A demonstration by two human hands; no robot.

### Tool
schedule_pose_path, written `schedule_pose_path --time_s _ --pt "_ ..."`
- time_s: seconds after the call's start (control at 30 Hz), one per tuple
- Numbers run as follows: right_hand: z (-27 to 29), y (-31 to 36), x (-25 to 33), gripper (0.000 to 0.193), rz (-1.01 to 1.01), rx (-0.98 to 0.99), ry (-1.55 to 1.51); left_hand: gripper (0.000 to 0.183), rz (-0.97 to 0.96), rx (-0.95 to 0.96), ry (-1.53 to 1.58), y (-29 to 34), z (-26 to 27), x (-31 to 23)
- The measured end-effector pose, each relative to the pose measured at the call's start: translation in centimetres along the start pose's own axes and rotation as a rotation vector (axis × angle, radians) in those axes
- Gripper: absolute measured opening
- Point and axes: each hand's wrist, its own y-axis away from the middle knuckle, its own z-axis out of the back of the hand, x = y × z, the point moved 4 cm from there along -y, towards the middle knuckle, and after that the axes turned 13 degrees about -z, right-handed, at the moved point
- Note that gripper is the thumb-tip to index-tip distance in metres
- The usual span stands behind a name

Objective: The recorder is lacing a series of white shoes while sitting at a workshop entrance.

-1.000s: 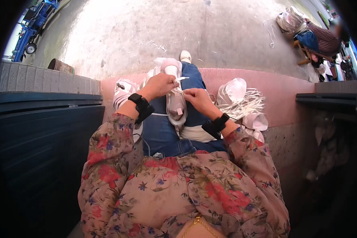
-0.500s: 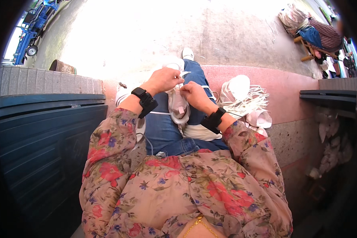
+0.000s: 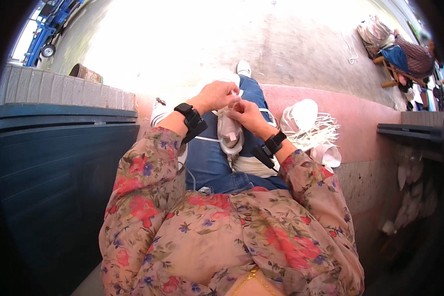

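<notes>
- Head view: a pale shoe [image 3: 230, 130] lies over the person's jeans [image 3: 202, 160], its far part hidden by both hands;
- left hand [image 3: 218, 96] pinches a white lace [image 3: 240, 93]; right hand [image 3: 250, 118] bends at the shoe, its grip impossible to tell;
- loose laces [image 3: 323, 133] heap rightward;
- dark-blue panels [image 3: 64, 167] flank left; a bucket [image 3: 86, 73] and seated co-worker [image 3: 415, 56] beyond.

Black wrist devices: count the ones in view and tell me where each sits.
2. One black wrist device is strapped on just behind the left hand, the other just behind the right hand. The floral sleeves could hide more.
</notes>
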Motion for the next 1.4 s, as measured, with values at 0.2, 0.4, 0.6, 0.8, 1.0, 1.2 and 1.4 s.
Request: schedule_pose_path --time_s 0.2,0.4,0.6,0.8,1.0,1.2,1.4 --pt "1.0 -0.1 -1.1 0.016 -0.163 0.156 -0.303 0.025 0.008 -0.491 0.158 4.5 4.2 -0.2" --pt "1.3 -0.3 -1.5 0.019 -0.214 0.257 -0.406 0.026 0.071 -0.555 0.332 8.5 -4.2 -0.8" --pt "1.4 -0.1 -1.5 0.018 -0.249 0.246 -0.379 0.035 0.058 -0.807 0.230 7.2 -5.5 -1.6" --pt "1.6 -0.2 -1.8 0.018 -0.237 0.289 -0.369 0.038 0.112 -0.715 0.175 6.8 -5.4 -2.6" --pt "1.3 0.4 -1.0 0.020 -0.252 0.261 -0.367 0.036 0.026 -0.870 -0.180 6.8 -6.9 -4.6" --pt "2.0 0.2 -1.3 0.022 -0.239 0.248 -0.339 0.037 -0.035 -0.924 -0.194 6.5 -6.7 -4.6" --pt "1.9 -0.1 -1.6 0.019 -0.294 0.186 -0.316 0.030 0.023 -0.860 0.314 6.0 -5.6 -1.6"
